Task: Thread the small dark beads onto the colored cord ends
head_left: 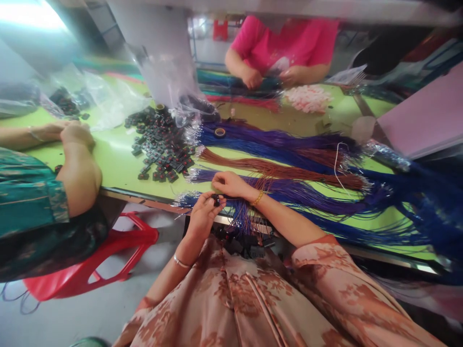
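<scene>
Fingers [207, 196] of the left hand [200, 218] pinch; those of the right hand [233, 185] curl nearby, grip unclear. On the green desk [115, 166] lie blue wires [354, 229] and heaped black parts [164, 144]; the left fingertips hold one black piece [216, 199].

I saw the camera perched on the worker's head, facing forward and down, near the left hand [202, 216] and right hand [234, 185], looking across the table [117, 164] to a person opposite [285, 50].
</scene>
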Demonstrator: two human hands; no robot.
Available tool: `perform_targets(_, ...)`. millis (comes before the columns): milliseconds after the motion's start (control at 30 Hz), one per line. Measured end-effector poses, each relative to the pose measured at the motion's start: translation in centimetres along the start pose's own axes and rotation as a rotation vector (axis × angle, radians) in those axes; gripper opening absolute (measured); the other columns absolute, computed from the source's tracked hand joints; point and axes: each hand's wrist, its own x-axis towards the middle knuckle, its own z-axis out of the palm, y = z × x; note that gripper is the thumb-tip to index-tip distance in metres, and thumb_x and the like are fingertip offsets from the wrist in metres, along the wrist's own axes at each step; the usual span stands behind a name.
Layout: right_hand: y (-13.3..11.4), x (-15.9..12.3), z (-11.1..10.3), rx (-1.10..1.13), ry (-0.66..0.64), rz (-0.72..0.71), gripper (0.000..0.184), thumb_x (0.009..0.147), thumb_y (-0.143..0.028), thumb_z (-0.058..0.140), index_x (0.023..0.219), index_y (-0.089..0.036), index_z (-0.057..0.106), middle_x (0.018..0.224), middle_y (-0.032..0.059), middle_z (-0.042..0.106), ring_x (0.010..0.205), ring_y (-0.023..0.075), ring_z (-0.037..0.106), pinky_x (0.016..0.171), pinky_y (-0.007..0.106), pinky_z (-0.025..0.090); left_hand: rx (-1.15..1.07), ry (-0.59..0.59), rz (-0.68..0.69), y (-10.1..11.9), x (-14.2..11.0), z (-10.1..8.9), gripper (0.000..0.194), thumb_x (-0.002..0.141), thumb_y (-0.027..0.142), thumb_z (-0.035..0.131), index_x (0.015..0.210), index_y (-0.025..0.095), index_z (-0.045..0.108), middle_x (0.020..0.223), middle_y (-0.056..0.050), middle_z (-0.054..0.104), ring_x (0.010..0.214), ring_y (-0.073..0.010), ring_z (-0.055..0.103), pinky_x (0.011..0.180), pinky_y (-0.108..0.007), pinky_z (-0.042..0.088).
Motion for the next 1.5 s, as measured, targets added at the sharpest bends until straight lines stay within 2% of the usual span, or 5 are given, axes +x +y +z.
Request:
perform_targets(333, 0.1, 0.1, -0.3, -0.012, -0.052, -0.004, 0.012, 0.079, -0.019, 0.054, 0.076, -0.013, 0.065, 0.071, 0.0001, 0.063, 0.061, 0.0085, 0.048, 0.059, 0.021, 0.031, 0.484, -0.064, 0.33, -0.5, -1.9, 0.8, 0.018, 0.088, 0.026, 0.056, 0.105, 0.02, 0.057, 0.099, -0.006, 0.068, 0.096, -0.018, 0.067, 0.094, -0.038, 0.051)
perform_targets(533, -1.2, -0.6, 0.2, -0.142, -0.144, -0.02, 0.016, 0.08, -0.031, 0.063, 0.082, -0.015, 0.065, 0.076, 0.0008, 0.065, 0.064, 0.0099, 0.05, 0.06, 0.022, 0.03, 1.414, -0.937, 0.786, -4.0, -4.3, 2.8, 0.032, 0.094, 0.023, 0.043, 0.118, 0.014, 0.06, 0.12, -0.013, 0.067, 0.12, -0.0252, 0.057, 0.108, -0.044, 0.04)
perform_targets(700, -1.9, -1.6, 1.3, -0.371, -0.12, -0.071, 0.021, 0.081, -0.036, 0.065, 0.09, -0.017, 0.063, 0.088, 0.0038, 0.064, 0.072, 0.0138, 0.052, 0.062, 0.024, 0.029, 1.529, -0.994, 0.942, -3.6, -4.3, 3.0, 0.04, 0.093, 0.036, 0.047, 0.125, 0.015, 0.057, 0.131, -0.014, 0.06, 0.128, -0.0258, 0.05, 0.109, -0.042, 0.038)
perform_targets(1033, -2.8, -1.9, 1.8, -0.476, -0.141, -0.03, 0.016, 0.089, -0.024, 0.05, 0.091, -0.017, 0.065, 0.093, 0.0067, 0.066, 0.083, 0.0182, 0.059, 0.068, 0.027, 0.034, 1.661, 0.606, 0.693, 9.9, 3.8, -7.0, 0.029, 0.089, 0.027, 0.047, 0.108, 0.015, 0.064, 0.1, -0.014, 0.063, 0.097, -0.0273, 0.059, 0.089, -0.041, 0.044)
perform_targets(1500, -2.7, -1.9, 0.9, -0.529, -0.153, 0.027, 0.022, 0.094, -0.026, 0.04, 0.104, -0.015, 0.057, 0.091, 0.0074, 0.069, 0.078, 0.0181, 0.061, 0.066, 0.027, 0.033, 1.635, 0.592, 0.514, 11.1, 5.8, -9.3, 0.02, 0.077, 0.02, 0.056, 0.097, 0.02, 0.054, 0.086, -0.005, 0.062, 0.081, -0.0218, 0.06, 0.076, -0.034, 0.045)
